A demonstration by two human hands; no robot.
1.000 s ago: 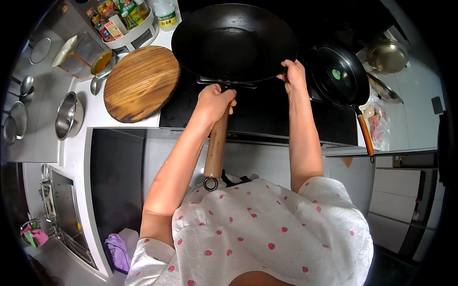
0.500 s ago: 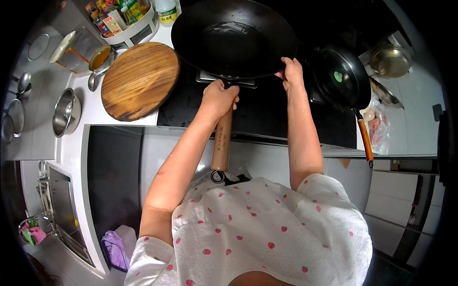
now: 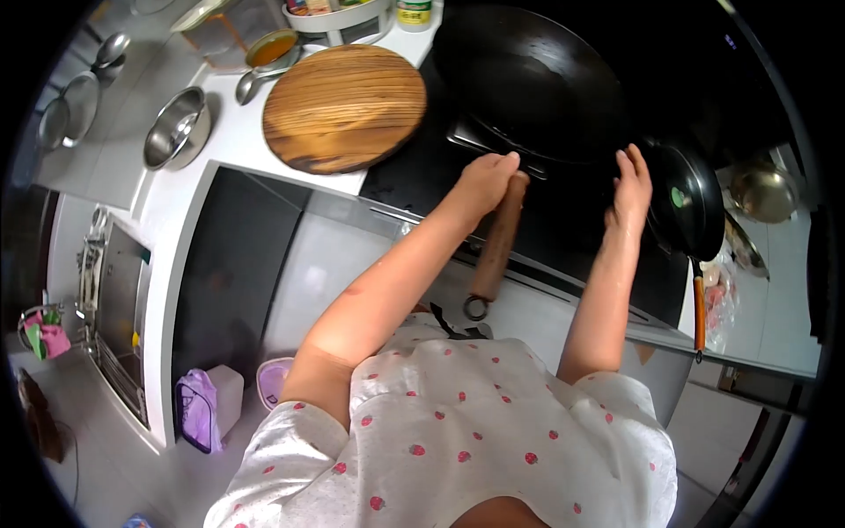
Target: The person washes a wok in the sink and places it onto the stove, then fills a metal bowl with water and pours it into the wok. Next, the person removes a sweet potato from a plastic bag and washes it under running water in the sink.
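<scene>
A large black wok (image 3: 537, 88) rests over the stove burner, its wooden handle (image 3: 497, 238) pointing toward my body. My left hand (image 3: 484, 187) is at the top of the handle, thumb along the neck and closed around it; most of its fingers are hidden. My right hand (image 3: 630, 189) is held up just off the wok's right rim, fingers apart and holding nothing. To the right of it sits a smaller black frying pan (image 3: 695, 220) with a small green mark inside and an orange-brown handle (image 3: 699, 308).
Left of the stove lies a round wooden board (image 3: 343, 107). A steel bowl (image 3: 179, 129), a bowl of orange-brown liquid (image 3: 272, 49) and a ladle (image 3: 249, 85) stand beyond it. Right of the frying pan are a metal pot (image 3: 764, 192) and a plastic bag (image 3: 722, 304).
My right hand has let go of the wok's rim and its fingers have spread. My left hand remains at the handle. The view has swung, shifting the scene to the right.
</scene>
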